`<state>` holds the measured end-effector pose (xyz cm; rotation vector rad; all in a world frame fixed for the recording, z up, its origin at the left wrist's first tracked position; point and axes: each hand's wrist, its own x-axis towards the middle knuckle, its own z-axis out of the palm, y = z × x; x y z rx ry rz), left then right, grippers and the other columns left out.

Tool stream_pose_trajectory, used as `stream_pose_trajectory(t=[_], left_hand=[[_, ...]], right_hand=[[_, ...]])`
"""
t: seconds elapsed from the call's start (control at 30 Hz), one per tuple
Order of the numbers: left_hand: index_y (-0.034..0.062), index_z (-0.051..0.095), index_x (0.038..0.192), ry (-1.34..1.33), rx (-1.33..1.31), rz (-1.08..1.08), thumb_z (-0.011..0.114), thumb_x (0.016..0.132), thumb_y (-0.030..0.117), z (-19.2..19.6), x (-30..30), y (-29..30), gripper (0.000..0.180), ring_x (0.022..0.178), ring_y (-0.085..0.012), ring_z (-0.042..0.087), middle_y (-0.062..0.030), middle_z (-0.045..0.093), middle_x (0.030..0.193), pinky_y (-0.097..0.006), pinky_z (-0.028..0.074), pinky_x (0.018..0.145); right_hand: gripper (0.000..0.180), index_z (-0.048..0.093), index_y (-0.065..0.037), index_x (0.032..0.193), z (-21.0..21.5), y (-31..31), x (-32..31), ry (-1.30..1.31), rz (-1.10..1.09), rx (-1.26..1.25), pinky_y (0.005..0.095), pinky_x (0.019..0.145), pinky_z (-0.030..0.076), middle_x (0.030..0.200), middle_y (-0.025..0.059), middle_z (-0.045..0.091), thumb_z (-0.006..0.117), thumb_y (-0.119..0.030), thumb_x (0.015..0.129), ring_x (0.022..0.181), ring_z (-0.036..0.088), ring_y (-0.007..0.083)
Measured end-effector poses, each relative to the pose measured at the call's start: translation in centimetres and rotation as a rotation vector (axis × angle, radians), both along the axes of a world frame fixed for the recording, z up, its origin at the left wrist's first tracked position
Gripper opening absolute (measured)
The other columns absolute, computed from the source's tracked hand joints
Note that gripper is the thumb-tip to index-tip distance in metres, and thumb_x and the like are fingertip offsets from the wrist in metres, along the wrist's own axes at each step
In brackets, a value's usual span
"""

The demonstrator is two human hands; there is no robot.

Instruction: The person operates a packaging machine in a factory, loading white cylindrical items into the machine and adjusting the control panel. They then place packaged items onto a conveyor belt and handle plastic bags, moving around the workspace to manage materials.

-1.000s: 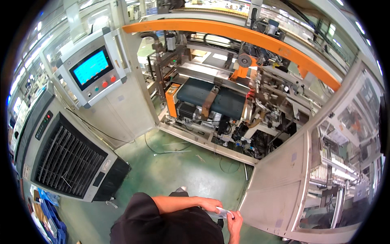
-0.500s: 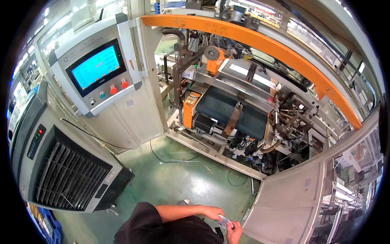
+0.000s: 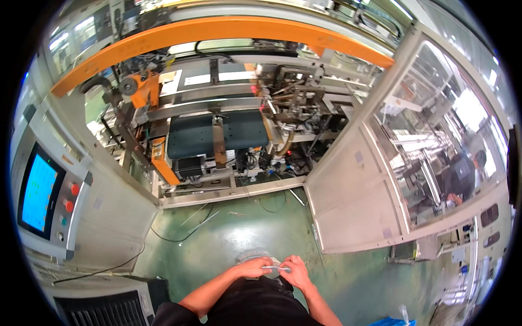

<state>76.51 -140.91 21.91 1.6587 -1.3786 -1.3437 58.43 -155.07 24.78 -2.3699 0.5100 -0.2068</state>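
Close in front of my body, at the lower middle of the view, both hands are raised and closed on one small item. It is a thin, whitish, see-through piece of plastic film [image 3: 276, 268], pulled into a narrow strip between them. My left hand [image 3: 251, 268] pinches its left end. The right end sits in the fingers of my right hand [image 3: 295, 272]. The exact kind of film is too small to make out. A pale, blurred patch [image 3: 254, 254] shows just beyond my left hand; I cannot tell whether it belongs to the film.
Ahead stands an open machine with a dark belt [image 3: 244, 130] under an orange beam [image 3: 234, 27]. A control panel [image 3: 41, 190] is at left, above a grilled cooler [image 3: 103, 309]. At right an open door panel [image 3: 353, 195] juts out. Cables [image 3: 185, 239] lie on the green floor.
My view has swung right, so the machine now sits straight ahead and the panel at far left. My hands still hold the film, now level and stretched between them.
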Motion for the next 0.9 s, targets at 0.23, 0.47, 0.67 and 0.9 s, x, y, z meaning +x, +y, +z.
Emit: stream_pose_trajectory(t=[0.23, 0.47, 0.67, 0.9], left_hand=[[0.0035, 0.063, 0.108, -0.07, -0.237, 0.007, 0.059, 0.088, 0.024, 2.0, 0.3, -2.0, 0.029, 0.099, -0.0314, 0.06, -0.014, 0.062, 0.107, -0.04, 0.046, 0.086], [0.005, 0.06, 0.115, 0.166, -0.503, 0.297, 0.072, 0.081, 0.017, 13.4, 3.1, -3.9, 0.039, 0.095, -0.0154, 0.06, -0.0058, 0.065, 0.102, -0.032, 0.049, 0.085], [0.0038, 0.063, 0.117, 0.346, -0.39, 0.09, 0.079, 0.077, 0.019, 18.1, 5.3, -6.3, 0.046, 0.102, -0.0157, 0.06, -0.0073, 0.067, 0.11, -0.034, 0.047, 0.091], [0.0039, 0.055, 0.127, 0.407, -0.28, 0.072, 0.077, 0.077, 0.008, 16.8, 5.6, -8.6, 0.055, 0.109, -0.0165, 0.056, -0.0066, 0.063, 0.118, -0.035, 0.045, 0.096]], right_hand=[[0.019, 0.066, -0.008, 0.087, 4.0, -1.7, -0.7, 0.008, 0.099, -0.02, 0.0411, 0.083, 0.043, 0.094, 0.0098, 0.059, 0.067, -0.026, 0.082, 0.092, 0.054, 0.0315], [0.019, 0.062, -0.003, 0.085, 17.4, -5.4, 2.7, -0.077, 0.214, -0.053, 0.0442, 0.073, 0.046, 0.084, 0.0153, 0.057, 0.063, -0.022, 0.086, 0.082, 0.055, 0.0352], [0.02, 0.06, 0.0, 0.085, 32.0, -5.9, 5.2, -0.072, 0.221, -0.069, 0.0364, 0.065, 0.044, 0.077, 0.0125, 0.053, 0.064, -0.02, 0.085, 0.069, 0.054, 0.0269], [0.024, 0.063, -0.001, 0.083, 39.3, -7.7, 5.3, -0.178, 0.074, -0.074, 0.0241, 0.06, 0.038, 0.069, -0.0015, 0.055, 0.066, -0.025, 0.087, 0.068, 0.048, 0.0061]])
